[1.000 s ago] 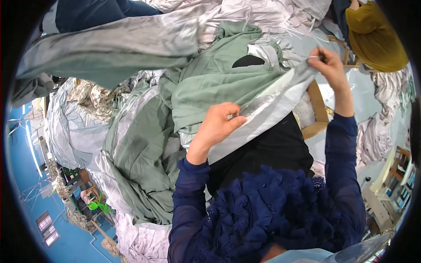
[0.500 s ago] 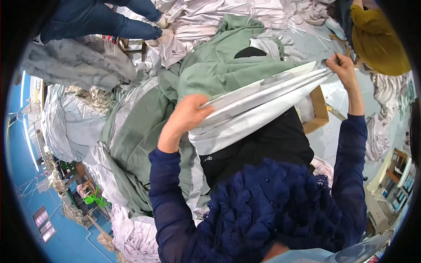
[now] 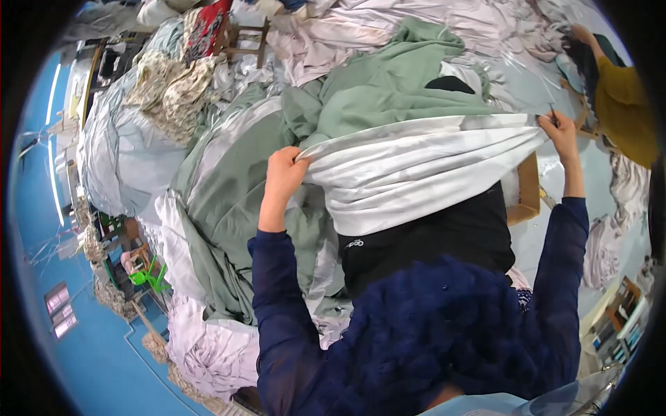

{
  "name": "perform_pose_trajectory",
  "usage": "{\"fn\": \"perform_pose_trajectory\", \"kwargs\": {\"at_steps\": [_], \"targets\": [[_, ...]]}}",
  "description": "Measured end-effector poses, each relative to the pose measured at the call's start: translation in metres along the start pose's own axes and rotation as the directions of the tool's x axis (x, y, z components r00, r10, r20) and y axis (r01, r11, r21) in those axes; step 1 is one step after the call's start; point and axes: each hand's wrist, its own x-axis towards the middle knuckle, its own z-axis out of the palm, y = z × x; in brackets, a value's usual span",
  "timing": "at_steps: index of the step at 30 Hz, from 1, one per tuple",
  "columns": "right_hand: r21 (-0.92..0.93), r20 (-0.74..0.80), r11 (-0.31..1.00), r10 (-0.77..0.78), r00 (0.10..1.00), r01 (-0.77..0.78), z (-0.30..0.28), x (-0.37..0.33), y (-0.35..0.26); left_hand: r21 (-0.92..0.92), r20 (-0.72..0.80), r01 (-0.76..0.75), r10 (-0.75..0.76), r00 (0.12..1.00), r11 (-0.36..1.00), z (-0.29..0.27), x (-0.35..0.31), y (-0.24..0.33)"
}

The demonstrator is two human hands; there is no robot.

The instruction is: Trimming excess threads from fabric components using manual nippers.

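A white length of fabric point(image 3: 416, 173) is stretched between my two hands, its top edge nearly straight and its folds hanging over my lap. At the left end, my left hand point(image 3: 283, 182) is closed on the edge, thumb against fingers. My right hand point(image 3: 560, 136) pinches the other end, higher up and further out. A thin, dark, pointed tool point(image 3: 553, 111) sticks up from the right fingers; its kind is too small to make out. Sage-green fabric point(image 3: 388, 97) lies just beyond the stretched edge, and more green cloth point(image 3: 236, 187) is heaped to my left.
Pale pink cloth point(image 3: 326, 41) spreads across the far floor. An open cardboard box point(image 3: 528, 191) stands beside my right knee. At far right is another person in a mustard garment point(image 3: 624, 111). A small wooden stool point(image 3: 250, 43) and patterned cloth point(image 3: 170, 90) are at far left.
My left hand has gone from loose fingers over the cloth to a grip on its edge. The edge is now tauter and flatter. The person in jeans has mostly left the view.
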Motion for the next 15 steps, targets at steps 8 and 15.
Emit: {"fn": "perform_pose_trajectory", "kwargs": {"at_steps": [8,15], "targets": [[0.037,0.024,0.999,0.026,0.999,-0.027,-0.01,0.006,0.017,0.162,0.036,0.083,-0.09,0.995,0.983,-0.008,-0.002,-0.033],[-0.029,0.011,0.999,-0.031,0.999,0.032,-0.087,0.017,0.022,-0.066,0.211,0.133,-0.117,0.97,0.989,-0.072,-0.023,-0.021]]}}
